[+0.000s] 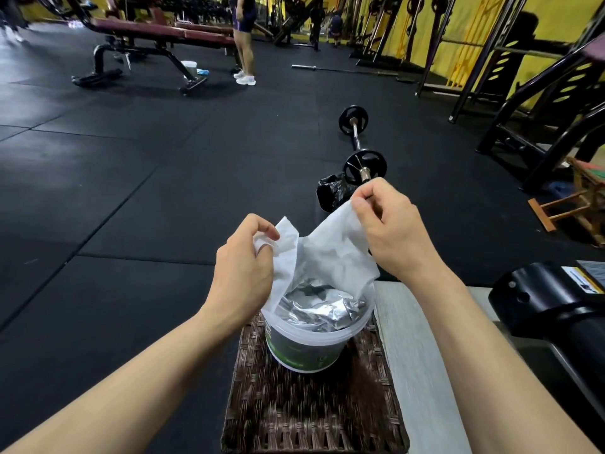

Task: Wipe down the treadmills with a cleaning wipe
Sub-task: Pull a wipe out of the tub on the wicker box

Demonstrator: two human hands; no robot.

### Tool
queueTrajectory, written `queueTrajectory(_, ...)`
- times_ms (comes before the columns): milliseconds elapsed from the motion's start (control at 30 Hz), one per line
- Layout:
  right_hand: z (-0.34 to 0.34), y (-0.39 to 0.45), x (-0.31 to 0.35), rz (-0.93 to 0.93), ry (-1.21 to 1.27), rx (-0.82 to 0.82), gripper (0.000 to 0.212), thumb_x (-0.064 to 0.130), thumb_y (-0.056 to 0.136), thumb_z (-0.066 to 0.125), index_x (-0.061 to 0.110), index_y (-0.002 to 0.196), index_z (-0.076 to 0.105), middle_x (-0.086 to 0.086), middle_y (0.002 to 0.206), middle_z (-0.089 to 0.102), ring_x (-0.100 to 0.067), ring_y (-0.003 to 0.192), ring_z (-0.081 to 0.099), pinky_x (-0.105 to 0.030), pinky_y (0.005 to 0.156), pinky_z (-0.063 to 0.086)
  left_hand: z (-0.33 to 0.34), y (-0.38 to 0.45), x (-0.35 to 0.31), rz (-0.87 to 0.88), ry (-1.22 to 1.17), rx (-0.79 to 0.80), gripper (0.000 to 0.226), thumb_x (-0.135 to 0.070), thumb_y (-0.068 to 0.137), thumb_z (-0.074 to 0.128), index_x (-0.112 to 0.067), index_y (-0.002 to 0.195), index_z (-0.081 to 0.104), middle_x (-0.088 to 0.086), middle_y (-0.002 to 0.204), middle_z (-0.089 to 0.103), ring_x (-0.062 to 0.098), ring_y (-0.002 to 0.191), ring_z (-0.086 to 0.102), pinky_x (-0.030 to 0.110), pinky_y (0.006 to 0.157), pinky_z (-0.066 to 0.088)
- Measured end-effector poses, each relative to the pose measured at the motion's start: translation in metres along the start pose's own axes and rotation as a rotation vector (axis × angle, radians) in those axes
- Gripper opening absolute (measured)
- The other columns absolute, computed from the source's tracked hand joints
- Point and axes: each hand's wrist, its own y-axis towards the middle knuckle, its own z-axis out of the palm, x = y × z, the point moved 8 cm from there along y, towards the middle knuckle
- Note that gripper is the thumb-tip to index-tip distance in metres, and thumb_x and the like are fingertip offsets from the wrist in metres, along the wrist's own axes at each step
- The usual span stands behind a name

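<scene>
On the woven stool [314, 411] sits the open wipe tub [314, 342], crumpled silver foil liner [322, 306] inside, and above it the white cleaning wipe [330, 253] is stretched out. Left hand [244, 267] pinches one corner, right hand [389, 231] the other (fingertips clamped tight). The tub's label is unreadable, and only a black treadmill part [553, 303] shows at right.

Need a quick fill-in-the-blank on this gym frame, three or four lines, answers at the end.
1. Both hands pinch a white ____ above the tub.
2. The tub stands on a brown ____ mat.
3. The left hand and right hand hold opposite ____ of the sheet.
4. On the floor beyond the hands lies a ____ with black plates.

Answers: wipe; woven; edges; barbell
</scene>
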Motion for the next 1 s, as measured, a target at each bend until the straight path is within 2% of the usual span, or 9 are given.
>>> queueTrajectory(100, 0.005, 0.0, 0.004, -0.014, 0.024, 0.034, 0.014, 0.021, 0.102, 0.051, 0.017, 0.092, 0.058, 0.0, 0.07, 0.057, -0.003, 0.059, 0.044, -0.014, 0.058, 0.036, 0.0, -0.001, 0.001, -0.009, 0.011, 0.015, 0.033, 0.001, 0.089, 0.041, -0.025, 0.094, 0.061, -0.027, 0.051, 0.053, 0.008, 0.043, 0.04, 0.018, 0.044, 0.031)
queueTrajectory(300, -0.01, 0.003, 0.017, -0.073, 0.068, -0.125, 0.011, 0.018, 0.1, 0.054, 0.017, 0.091, 0.061, 0.004, 0.064, 0.054, -0.006, 0.057, 0.045, -0.014, 0.056, 0.035, -0.003, 0.003, 0.002, -0.017, -0.025, 0.012, 0.032, -0.004, 0.095, 0.048, -0.028, 0.09, 0.069, -0.01, 0.052, 0.055, 0.008, 0.041, 0.038, 0.017, 0.043, 0.033)
queueTrajectory(400, 0.003, 0.002, 0.016, -0.052, 0.017, -0.025, 0.011, 0.021, 0.099, 0.056, 0.02, 0.09, 0.063, 0.003, 0.07, 0.062, -0.008, 0.061, 0.052, -0.019, 0.059, 0.04, -0.002, 0.002, 0.002, -0.012, -0.021, 0.028, 0.036, 0.0, 0.093, 0.046, -0.027, 0.096, 0.069, -0.027, 0.057, 0.058, 0.007, 0.044, 0.042, 0.015, 0.047, 0.035)
queueTrajectory(500, 0.007, 0.001, 0.018, -0.034, 0.008, 0.049, 0.011, 0.022, 0.099, 0.058, 0.022, 0.09, 0.064, 0.003, 0.076, 0.067, -0.011, 0.07, 0.059, -0.024, 0.065, 0.046, -0.001, 0.0, -0.001, 0.002, -0.027, 0.042, 0.039, 0.003, 0.091, 0.044, -0.027, 0.095, 0.068, -0.021, 0.076, 0.067, 0.008, 0.043, 0.04, 0.015, 0.046, 0.036)
queueTrajectory(633, 0.014, 0.0, 0.004, 0.036, -0.179, 0.172, 0.012, 0.022, 0.097, 0.058, 0.024, 0.087, 0.065, 0.006, 0.079, 0.068, -0.013, 0.077, 0.063, -0.03, 0.072, 0.052, -0.002, 0.001, 0.002, -0.021, -0.002, 0.016, 0.036, 0.001, 0.093, 0.048, -0.027, 0.095, 0.072, -0.024, 0.05, 0.05, 0.004, 0.047, 0.044, 0.014, 0.048, 0.033)
queueTrajectory(733, 0.008, -0.003, 0.008, -0.011, -0.074, 0.107, 0.012, 0.018, 0.097, 0.06, 0.021, 0.088, 0.067, 0.006, 0.076, 0.067, -0.005, 0.07, 0.06, -0.021, 0.066, 0.048, -0.001, 0.0, -0.001, -0.005, 0.011, 0.025, 0.034, -0.004, 0.094, 0.051, -0.029, 0.097, 0.073, -0.022, 0.065, 0.05, -0.002, 0.058, 0.047, 0.012, 0.056, 0.034)
queueTrajectory(833, 0.003, -0.001, 0.017, -0.033, 0.016, 0.121, 0.011, 0.015, 0.097, 0.063, 0.018, 0.088, 0.069, 0.009, 0.071, 0.064, 0.001, 0.063, 0.054, -0.01, 0.062, 0.041, -0.001, 0.002, -0.011, 0.036, -0.002, 0.037, 0.022, -0.017, 0.096, 0.057, -0.029, 0.101, 0.074, -0.022, 0.088, 0.064, -0.011, 0.077, 0.056, 0.009, 0.07, 0.04)
queueTrajectory(900, 0.007, -0.002, 0.013, -0.021, 0.007, 0.151, 0.011, 0.016, 0.096, 0.065, 0.02, 0.087, 0.07, 0.01, 0.071, 0.064, 0.0, 0.062, 0.053, -0.016, 0.064, 0.045, 0.002, 0.003, -0.02, 0.077, -0.019, 0.045, 0.015, -0.034, 0.092, 0.065, -0.029, 0.102, 0.075, -0.021, 0.103, 0.068, -0.012, 0.096, 0.059, 0.016, 0.085, 0.046)
queueTrajectory(1000, 0.014, -0.006, 0.011, -0.02, 0.089, 0.174, 0.01, 0.016, 0.095, 0.066, 0.02, 0.088, 0.071, 0.002, 0.078, 0.069, -0.013, 0.072, 0.062, -0.03, 0.072, 0.053, 0.015, 0.004, -0.032, 0.182, 0.08, 0.1, 0.035, -0.053, 0.081, 0.078, -0.029, 0.106, 0.073, -0.02, 0.109, 0.065, -0.006, 0.103, 0.058, 0.016, 0.091, 0.045)
